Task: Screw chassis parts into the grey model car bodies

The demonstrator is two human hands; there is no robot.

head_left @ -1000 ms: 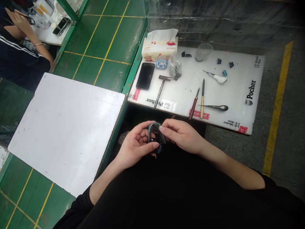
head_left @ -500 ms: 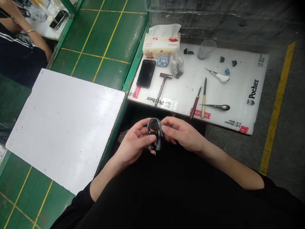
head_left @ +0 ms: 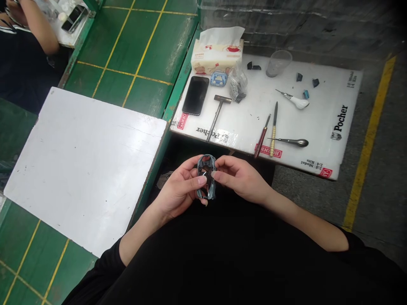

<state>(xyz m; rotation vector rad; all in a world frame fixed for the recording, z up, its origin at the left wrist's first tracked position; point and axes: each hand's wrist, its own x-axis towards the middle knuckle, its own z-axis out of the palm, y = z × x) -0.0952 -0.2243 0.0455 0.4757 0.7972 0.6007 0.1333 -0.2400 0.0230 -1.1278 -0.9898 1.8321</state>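
Note:
A small grey-blue model car body shell (head_left: 211, 191) is held up in front of my dark clothing, its hollow side facing me. My left hand (head_left: 184, 183) grips the shell's left side, with the thumb laid over the opening and the fingers behind. At the right rim, my right hand (head_left: 240, 177) pinches the shell between thumb and forefinger. Dark, shiny material shows inside the opening, close to both thumbs. Whether it is a separate part I cannot tell.
Beyond my hands, a white board (head_left: 238, 123) bears a hammer (head_left: 219, 114), a phone (head_left: 195, 95), a tissue box (head_left: 216, 57), a plastic cup (head_left: 279, 63), a white-handled tool (head_left: 297, 101) and several slim tools. A white panel (head_left: 85, 169) lies on the left. A co-worker's arm (head_left: 40, 27) shows upper left.
The shell has been turned so its hollow inside shows more fully. My right thumb has shifted slightly left, over the rim. At upper left the co-worker's arm has moved.

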